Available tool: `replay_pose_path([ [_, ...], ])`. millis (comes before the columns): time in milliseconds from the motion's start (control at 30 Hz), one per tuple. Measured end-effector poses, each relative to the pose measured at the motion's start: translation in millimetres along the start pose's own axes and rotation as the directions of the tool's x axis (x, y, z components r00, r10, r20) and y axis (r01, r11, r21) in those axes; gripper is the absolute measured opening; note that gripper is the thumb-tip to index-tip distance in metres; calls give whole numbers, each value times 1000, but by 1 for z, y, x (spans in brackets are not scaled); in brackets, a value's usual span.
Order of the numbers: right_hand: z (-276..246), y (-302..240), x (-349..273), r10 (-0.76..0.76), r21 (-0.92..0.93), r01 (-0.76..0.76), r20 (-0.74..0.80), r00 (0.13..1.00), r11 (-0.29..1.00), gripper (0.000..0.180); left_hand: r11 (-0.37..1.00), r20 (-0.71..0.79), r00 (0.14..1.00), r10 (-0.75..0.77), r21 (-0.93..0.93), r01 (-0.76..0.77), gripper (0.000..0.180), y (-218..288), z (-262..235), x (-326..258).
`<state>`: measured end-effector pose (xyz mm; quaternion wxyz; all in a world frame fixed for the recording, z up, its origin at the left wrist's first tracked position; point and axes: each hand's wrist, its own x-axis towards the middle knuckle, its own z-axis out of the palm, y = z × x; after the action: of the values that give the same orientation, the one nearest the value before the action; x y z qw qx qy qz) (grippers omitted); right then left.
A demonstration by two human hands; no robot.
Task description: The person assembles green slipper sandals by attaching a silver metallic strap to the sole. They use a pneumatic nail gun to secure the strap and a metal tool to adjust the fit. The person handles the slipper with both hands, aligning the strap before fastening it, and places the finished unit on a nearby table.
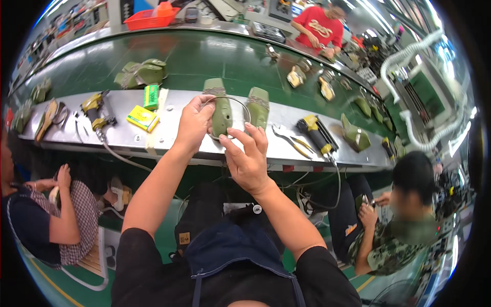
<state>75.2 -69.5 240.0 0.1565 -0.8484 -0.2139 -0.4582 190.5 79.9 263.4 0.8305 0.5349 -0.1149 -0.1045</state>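
Observation:
A thin round loop of wire or cord (236, 99) is spread out over the metal ledge. My left hand (190, 127) pinches its left side between thumb and fingers. At the loop's lower right are the fingertips of my right hand (249, 159), with thumb and forefinger close together on it. Behind and within the loop a green shoe last (221, 116) shows, with straps wound round its upper part. Beside it on the right stands a second green last (259, 97), strapped likewise. Whether the loop touches the nearer last, I cannot tell.
Pliers (294, 140) and a yellow-black air tool (318, 134) lie right; another air tool (94, 110) and a yellow box (142, 118) lie left. More lasts (142, 73) sit on the green conveyor belt (199, 51). Seated people flank me; a person in red (322, 25) works opposite.

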Motion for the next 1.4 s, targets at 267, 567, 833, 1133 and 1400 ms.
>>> replay_pose_path([
  [267, -32, 72, -22, 243, 37, -241, -69, 968, 970, 16, 942, 253, 963, -88, 337, -2, 37, -32, 98, 42],
  [567, -14, 78, -75, 307, 238, -301, 13, 952, 923, 13, 460, 247, 915, 319, 804, -377, 26, -104, 91, 92],
  [833, 26, 105, -56, 708, 299, -702, 110, 698, 646, 120, 673, 194, 970, 144, 699, -239, 32, -113, 88, 98],
  [1133, -5, 132, -66, 789, 569, -758, 284, 545, 318, 86, 538, 540, 838, 79, 684, -492, 57, -114, 90, 82],
  [1400, -170, 98, -119, 644, 681, -650, 671, 368, -337, 49, 269, 892, 452, -9, 437, -858, 115, -86, 134, -48],
])
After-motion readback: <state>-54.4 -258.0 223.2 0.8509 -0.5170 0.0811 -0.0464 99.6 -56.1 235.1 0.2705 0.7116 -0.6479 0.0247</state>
